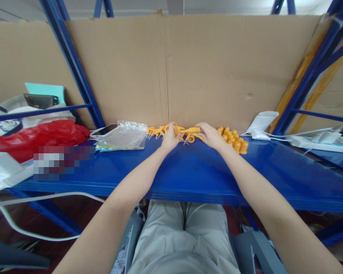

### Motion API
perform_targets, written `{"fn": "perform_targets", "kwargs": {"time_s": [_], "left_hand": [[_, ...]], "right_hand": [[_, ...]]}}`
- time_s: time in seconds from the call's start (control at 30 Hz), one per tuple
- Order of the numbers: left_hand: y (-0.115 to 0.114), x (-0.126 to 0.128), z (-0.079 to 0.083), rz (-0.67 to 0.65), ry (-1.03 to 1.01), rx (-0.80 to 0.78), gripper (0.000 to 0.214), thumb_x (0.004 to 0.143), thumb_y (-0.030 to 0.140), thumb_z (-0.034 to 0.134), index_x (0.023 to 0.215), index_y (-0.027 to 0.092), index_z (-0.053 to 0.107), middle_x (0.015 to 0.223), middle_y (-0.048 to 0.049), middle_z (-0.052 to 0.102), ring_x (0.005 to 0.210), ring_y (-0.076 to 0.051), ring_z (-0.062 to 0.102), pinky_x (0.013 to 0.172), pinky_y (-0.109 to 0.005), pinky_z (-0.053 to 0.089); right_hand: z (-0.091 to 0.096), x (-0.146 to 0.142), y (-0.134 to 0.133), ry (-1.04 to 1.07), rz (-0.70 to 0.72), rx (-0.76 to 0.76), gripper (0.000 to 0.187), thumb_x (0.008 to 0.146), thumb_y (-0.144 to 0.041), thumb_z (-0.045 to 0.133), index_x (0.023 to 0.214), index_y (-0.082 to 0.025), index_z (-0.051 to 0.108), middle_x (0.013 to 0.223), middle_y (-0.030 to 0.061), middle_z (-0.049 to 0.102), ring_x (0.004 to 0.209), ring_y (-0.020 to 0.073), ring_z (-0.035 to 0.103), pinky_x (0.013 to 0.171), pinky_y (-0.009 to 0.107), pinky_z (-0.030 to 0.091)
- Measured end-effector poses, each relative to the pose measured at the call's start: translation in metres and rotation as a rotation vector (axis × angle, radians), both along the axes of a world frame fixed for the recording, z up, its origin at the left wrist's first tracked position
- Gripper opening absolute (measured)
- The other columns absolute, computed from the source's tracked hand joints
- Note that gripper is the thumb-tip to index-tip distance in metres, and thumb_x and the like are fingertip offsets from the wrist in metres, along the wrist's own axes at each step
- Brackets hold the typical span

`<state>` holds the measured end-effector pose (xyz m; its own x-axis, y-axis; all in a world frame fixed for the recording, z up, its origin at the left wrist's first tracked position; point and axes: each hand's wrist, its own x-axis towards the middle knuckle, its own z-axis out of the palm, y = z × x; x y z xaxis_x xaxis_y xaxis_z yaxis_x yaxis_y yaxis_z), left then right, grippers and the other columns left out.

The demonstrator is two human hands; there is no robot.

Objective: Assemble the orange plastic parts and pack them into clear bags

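Left hand [170, 138] pinches an orange piece [176, 131] between thumb and fingers, above the blue desk [194, 171] near the cardboard panel [217, 68]. Right hand [211, 136] is at the orange parts just beside; cannot tell whether it grips. Orange pieces with small metal chains [186, 143] lie around the left hand; orange blocks [240, 146] stand clustered beside the right.

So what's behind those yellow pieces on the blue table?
Behind the yellow pieces stands a brown cardboard panel. The pieces, the left hand and the right hand hide whatever is directly behind them, and what the panel itself covers can't be seen.
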<state>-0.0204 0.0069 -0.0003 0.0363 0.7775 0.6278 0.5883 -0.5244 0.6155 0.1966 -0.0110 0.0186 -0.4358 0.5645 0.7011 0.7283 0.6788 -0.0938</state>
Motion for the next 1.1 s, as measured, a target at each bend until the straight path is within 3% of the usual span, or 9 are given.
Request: {"fn": "perform_targets", "kwargs": {"time_s": [0.13, 0.23, 0.4, 0.53, 0.8, 1.1], "left_hand": [[-0.001, 0.0, 0.001, 0.002, 0.006, -0.01, 0.048, 0.079, 0.011, 0.062, 0.122, 0.016, 0.042, 0.097, -0.0084, 0.064, 0.094, -0.023, 0.067, 0.087, -0.037, 0.051], [-0.003, -0.001, 0.002, 0.023, 0.014, 0.031, 0.049, 0.079, 0.009, 0.061, 0.123, 0.017, 0.042, 0.103, -0.01, 0.065, 0.098, -0.024, 0.065, 0.089, -0.037, 0.049], [-0.005, -0.001, 0.002, 0.035, 0.024, 0.057, 0.051, 0.079, 0.009, 0.059, 0.126, 0.017, 0.041, 0.109, -0.0122, 0.063, 0.103, -0.025, 0.063, 0.093, -0.039, 0.047], [-0.004, -0.001, 0.002, 0.042, 0.032, 0.058, 0.051, 0.079, 0.009, 0.059, 0.126, 0.018, 0.041, 0.109, -0.0109, 0.063, 0.103, -0.025, 0.063, 0.094, -0.039, 0.047], [-0.006, -0.002, 0.004, 0.046, 0.023, 0.042, 0.05, 0.079, 0.008, 0.058, 0.125, 0.018, 0.041, 0.107, -0.0106, 0.063, 0.101, -0.025, 0.064, 0.093, -0.041, 0.049], [-0.001, -0.003, 0.003, 0.013, -0.04, 0.015, 0.05, 0.078, 0.008, 0.058, 0.122, 0.023, 0.04, 0.097, -0.005, 0.062, 0.09, -0.022, 0.064, 0.087, -0.04, 0.051]], "right_hand": [[0.0, -0.002, -0.001, 0.023, -0.03, -0.029, 0.035, 0.088, -0.029, 0.055, 0.122, -0.02, 0.057, 0.123, 0.0153, 0.062, 0.11, 0.0316, 0.06, 0.094, 0.05, 0.047], [-0.005, -0.005, 0.003, 0.196, -0.009, -0.128, 0.035, 0.091, -0.038, 0.05, 0.12, -0.019, 0.056, 0.117, 0.0153, 0.064, 0.101, 0.0282, 0.063, 0.09, 0.047, 0.049], [-0.014, -0.008, 0.013, 0.394, 0.072, -0.27, 0.033, 0.091, -0.046, 0.049, 0.111, -0.021, 0.056, 0.098, 0.0074, 0.066, 0.089, 0.0218, 0.063, 0.084, 0.04, 0.051], [-0.015, -0.01, 0.018, 0.441, 0.088, -0.285, 0.028, 0.087, -0.043, 0.055, 0.104, -0.021, 0.055, 0.09, 0.0038, 0.062, 0.084, 0.0192, 0.061, 0.082, 0.037, 0.05], [-0.006, -0.012, 0.007, 0.374, 0.098, -0.24, 0.025, 0.081, -0.027, 0.059, 0.106, -0.022, 0.054, 0.092, 0.0037, 0.063, 0.076, 0.0182, 0.059, 0.079, 0.037, 0.05], [-0.001, -0.011, 0.0, 0.227, 0.018, -0.134, 0.03, 0.082, -0.025, 0.058, 0.111, -0.02, 0.055, 0.108, 0.0098, 0.065, 0.076, 0.02, 0.059, 0.081, 0.04, 0.05]]}}
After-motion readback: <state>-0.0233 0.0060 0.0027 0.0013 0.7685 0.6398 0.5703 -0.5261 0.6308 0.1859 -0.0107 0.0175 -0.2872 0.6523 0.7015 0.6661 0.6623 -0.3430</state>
